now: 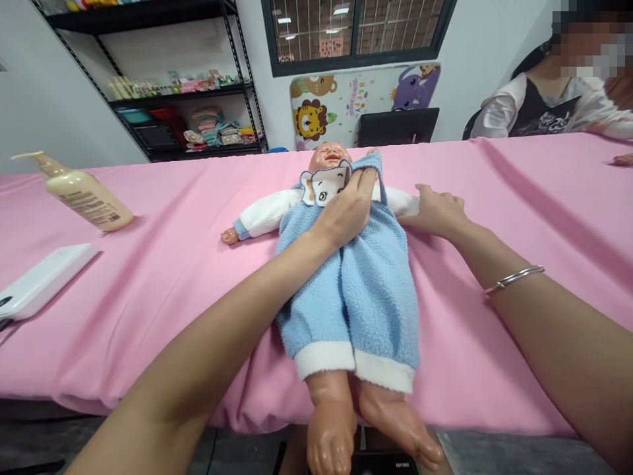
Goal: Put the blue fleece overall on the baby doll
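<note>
A baby doll [330, 156] lies on its back with its feet toward me, over the near table edge. It wears fluffy blue overalls [378, 290] with white cuffs and an animal-face bib, over a white long-sleeved top [270, 212]. My left hand [349, 208] reaches across the doll's chest, its fingers closed at the blue shoulder strap [380, 173], which stands raised off the shoulder. At the right, my right hand [438, 211] grips the doll's sleeved arm [403, 201] near its end; the doll's hand there is hidden.
A pink cloth [504, 277] covers the table. Toward the left are a pump bottle [91, 196] and a white device [47, 280]. Behind stand a black shelf [182, 99] with goods and a dark monitor [398, 126]. Another person [548, 105] sits at the far right.
</note>
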A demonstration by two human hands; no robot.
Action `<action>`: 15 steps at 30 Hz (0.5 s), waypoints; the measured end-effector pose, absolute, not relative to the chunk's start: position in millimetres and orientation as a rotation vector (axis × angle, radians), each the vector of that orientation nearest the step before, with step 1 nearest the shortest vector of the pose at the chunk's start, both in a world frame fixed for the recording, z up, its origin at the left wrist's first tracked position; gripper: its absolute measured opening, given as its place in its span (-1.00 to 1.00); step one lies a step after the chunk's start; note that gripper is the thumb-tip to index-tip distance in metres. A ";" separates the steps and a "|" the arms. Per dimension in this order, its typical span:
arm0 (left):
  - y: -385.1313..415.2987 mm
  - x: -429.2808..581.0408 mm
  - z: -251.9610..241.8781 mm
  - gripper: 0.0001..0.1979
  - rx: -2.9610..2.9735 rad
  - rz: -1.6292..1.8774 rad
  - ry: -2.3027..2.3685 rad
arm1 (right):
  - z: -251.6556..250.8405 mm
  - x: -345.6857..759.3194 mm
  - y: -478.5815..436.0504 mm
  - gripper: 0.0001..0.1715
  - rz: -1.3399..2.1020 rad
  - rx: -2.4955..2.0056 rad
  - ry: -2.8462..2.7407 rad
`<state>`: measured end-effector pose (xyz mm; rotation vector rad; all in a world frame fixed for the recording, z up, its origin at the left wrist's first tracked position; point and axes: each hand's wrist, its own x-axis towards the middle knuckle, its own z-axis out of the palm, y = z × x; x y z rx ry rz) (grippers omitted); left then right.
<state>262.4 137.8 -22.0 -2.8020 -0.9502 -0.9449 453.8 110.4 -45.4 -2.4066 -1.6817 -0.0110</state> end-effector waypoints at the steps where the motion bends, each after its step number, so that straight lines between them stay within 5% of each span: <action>1: 137.4 262.3 -21.8 -0.53 -2.807 -0.959 -0.961 | -44.9 459.7 111.5 -0.06 0.021 -2.457 -1.663; 6: 135.4 261.5 -21.5 -0.56 -2.807 -1.020 -1.012 | -41.0 474.3 114.1 -0.44 0.158 -2.416 -1.528; 11: 133.3 259.5 -20.9 -0.59 -2.822 -1.085 -1.022 | -35.0 457.3 102.3 -0.59 -0.513 -1.986 -1.170; 13: 132.2 259.4 -19.9 -0.59 -2.826 -1.076 -1.036 | -35.6 455.0 101.8 -0.55 -0.604 -1.851 -1.102; 15: 131.1 259.7 -18.9 -0.57 -2.832 -1.052 -1.049 | -38.9 458.8 108.1 -0.20 -0.498 -1.711 -1.121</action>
